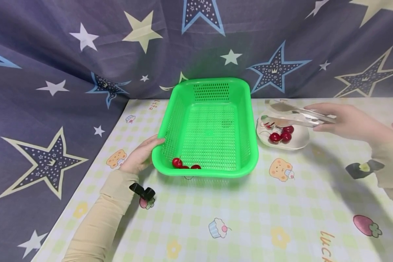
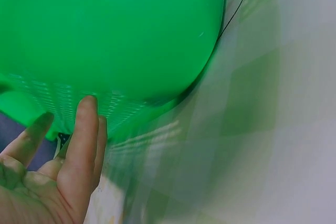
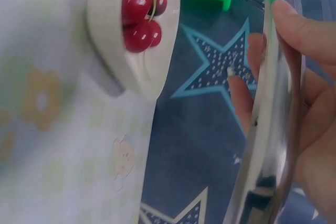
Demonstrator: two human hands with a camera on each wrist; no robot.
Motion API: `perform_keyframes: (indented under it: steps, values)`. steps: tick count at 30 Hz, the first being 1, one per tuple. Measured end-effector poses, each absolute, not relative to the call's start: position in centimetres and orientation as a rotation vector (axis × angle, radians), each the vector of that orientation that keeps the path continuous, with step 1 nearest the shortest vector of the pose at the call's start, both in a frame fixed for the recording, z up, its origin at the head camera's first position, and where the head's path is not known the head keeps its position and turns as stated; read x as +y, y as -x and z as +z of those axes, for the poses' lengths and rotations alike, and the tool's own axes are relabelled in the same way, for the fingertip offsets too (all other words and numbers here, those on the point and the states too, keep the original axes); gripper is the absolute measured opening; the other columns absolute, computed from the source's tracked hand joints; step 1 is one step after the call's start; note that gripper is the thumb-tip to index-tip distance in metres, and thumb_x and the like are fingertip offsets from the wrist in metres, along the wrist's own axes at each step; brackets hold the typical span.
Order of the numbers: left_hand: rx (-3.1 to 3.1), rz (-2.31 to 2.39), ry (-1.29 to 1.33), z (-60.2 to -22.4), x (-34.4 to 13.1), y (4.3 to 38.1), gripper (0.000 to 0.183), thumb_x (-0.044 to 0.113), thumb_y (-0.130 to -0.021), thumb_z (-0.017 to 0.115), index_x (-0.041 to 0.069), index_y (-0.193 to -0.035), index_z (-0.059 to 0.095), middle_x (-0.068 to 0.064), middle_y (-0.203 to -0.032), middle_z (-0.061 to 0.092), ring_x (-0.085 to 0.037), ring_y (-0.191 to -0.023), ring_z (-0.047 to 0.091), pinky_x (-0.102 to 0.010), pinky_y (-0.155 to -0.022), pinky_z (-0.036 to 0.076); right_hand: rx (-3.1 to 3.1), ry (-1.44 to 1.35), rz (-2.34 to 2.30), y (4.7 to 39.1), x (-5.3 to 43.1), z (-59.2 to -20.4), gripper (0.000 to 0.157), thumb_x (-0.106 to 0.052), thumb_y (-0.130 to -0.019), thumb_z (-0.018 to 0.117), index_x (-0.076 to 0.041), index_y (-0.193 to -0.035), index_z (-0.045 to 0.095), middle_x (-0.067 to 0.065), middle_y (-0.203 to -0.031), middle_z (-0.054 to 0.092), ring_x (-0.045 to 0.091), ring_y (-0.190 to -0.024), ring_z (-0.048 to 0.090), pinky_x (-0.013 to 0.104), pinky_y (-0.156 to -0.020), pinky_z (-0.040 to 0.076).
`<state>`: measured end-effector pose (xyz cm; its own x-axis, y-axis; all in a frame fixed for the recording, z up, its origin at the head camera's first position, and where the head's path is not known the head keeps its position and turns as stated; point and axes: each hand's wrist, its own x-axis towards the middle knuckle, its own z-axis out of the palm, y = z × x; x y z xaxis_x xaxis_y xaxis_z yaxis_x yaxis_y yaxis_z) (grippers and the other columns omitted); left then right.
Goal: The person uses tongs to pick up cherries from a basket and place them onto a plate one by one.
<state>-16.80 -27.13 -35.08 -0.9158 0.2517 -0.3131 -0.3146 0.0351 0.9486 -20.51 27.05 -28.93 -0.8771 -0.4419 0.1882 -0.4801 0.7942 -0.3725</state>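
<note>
Left hand, fingers spread, touches the basket at left; right hand, reaching from the right, pinches tongs above the bowl

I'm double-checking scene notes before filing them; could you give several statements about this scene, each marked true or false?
1. The right hand holds shiny silver metal tongs. True.
2. Glossy round red cherries lie in both the rounded white bowl and the rectangular green plastic basket. True.
3. Both hands touch the bowl. False: neither does; the left hand touches the basket's rim.
4. In the head view, the bowl stands left of the basket. False: it stands right of it.
5. The basket stands on a pale green-and-white checked tablecloth. True.
</note>
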Motion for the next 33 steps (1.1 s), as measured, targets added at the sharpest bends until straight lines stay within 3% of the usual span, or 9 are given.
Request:
perform_keyframes:
  steps: [2, 4, 6, 10, 15, 22, 28, 33]
  values:
    - [1.929, 1.933, 0.065, -35.1, -27.1, 16.8, 0.055, 0.023, -0.1, 0.043, 0.002, -0.148, 0.024, 0.006, -0.094, 0.065, -0.007, -0.078, 0.065, -0.022, -0.072, 0.056, -2.843, -0.793, 0.655, 20.5, 26.4, -28.7, 0.058, -0.01, -0.075, 0.079, -0.011, -0.13, 0.059, 0.013, -0.124, 0.062, -0.012, -0.101, 0.045, 0.007, -0.079, 0.032]
    - [1.936, 1.932, 0.067, -35.2, -27.1, 16.8, 0.056, 0.024, -0.1, 0.043, 0.002, -0.148, 0.024, 0.006, -0.095, 0.065, -0.007, -0.078, 0.065, -0.023, -0.072, 0.057, -2.817, -0.823, 0.67, 20.4, 25.7, -28.4, 0.058, -0.009, -0.074, 0.08, -0.013, -0.128, 0.06, 0.01, -0.123, 0.063, -0.02, -0.098, 0.039, 0.003, -0.077, 0.03]
    - [1.942, 1.929, 0.067, -35.1, -27.2, 16.8, 0.056, 0.024, -0.1, 0.043, 0.002, -0.148, 0.024, 0.006, -0.096, 0.064, -0.007, -0.078, 0.065, -0.022, -0.072, 0.057, -2.82, -0.831, 0.655, 20.4, 25.0, -27.9, 0.058, -0.009, -0.073, 0.08, -0.015, -0.128, 0.06, 0.008, -0.123, 0.063, -0.018, -0.096, 0.042, 0.004, -0.076, 0.032]
    - [1.933, 1.932, 0.068, -35.1, -27.2, 16.9, 0.057, 0.025, -0.1, 0.044, 0.003, -0.148, 0.024, 0.006, -0.097, 0.064, -0.007, -0.079, 0.065, -0.023, -0.072, 0.057, -2.858, -0.849, 0.604, 20.4, 23.6, -26.8, 0.059, -0.012, -0.075, 0.08, -0.016, -0.13, 0.059, 0.008, -0.117, 0.066, 0.0, -0.079, 0.051, 0.016, -0.067, 0.038]
    - [1.904, 1.942, 0.065, -35.2, -27.3, 16.9, 0.057, 0.025, -0.1, 0.045, 0.004, -0.149, 0.023, 0.006, -0.097, 0.065, -0.006, -0.078, 0.065, -0.023, -0.072, 0.057, -2.868, -0.972, 0.587, 20.4, 21.7, -25.5, 0.058, -0.007, -0.076, 0.078, -0.014, -0.13, 0.058, 0.009, -0.112, 0.068, 0.007, -0.063, 0.048, 0.022, -0.059, 0.039]
    - [1.89, 1.958, 0.071, -35.3, -27.3, 16.9, 0.056, 0.023, -0.1, 0.044, 0.003, -0.148, 0.023, 0.006, -0.095, 0.065, -0.007, -0.077, 0.066, -0.023, -0.071, 0.057, -2.846, -1.109, 0.539, 20.8, 19.3, -24.4, 0.056, -0.007, -0.077, 0.077, -0.012, -0.13, 0.058, 0.009, -0.118, 0.066, 0.007, -0.07, 0.052, 0.024, -0.063, 0.043]
    - [1.875, 1.971, 0.065, -35.4, -27.3, 16.9, 0.056, 0.022, -0.1, 0.044, 0.003, -0.148, 0.024, 0.005, -0.095, 0.066, -0.007, -0.078, 0.066, -0.022, -0.071, 0.057, -2.822, -1.221, 0.627, 21.1, 17.6, -23.7, 0.057, -0.007, -0.077, 0.078, -0.01, -0.13, 0.058, 0.009, -0.115, 0.067, 0.014, -0.08, 0.066, 0.026, -0.068, 0.056]
    - [1.886, 1.965, 0.064, -35.4, -27.3, 16.9, 0.056, 0.023, -0.1, 0.043, 0.002, -0.149, 0.023, 0.006, -0.095, 0.065, -0.007, -0.078, 0.066, -0.022, -0.072, 0.057, -2.798, -1.291, 0.641, 21.1, 16.4, -23.0, 0.058, -0.005, -0.076, 0.077, -0.011, -0.13, 0.058, 0.009, -0.112, 0.068, 0.014, -0.077, 0.066, 0.023, -0.064, 0.055]
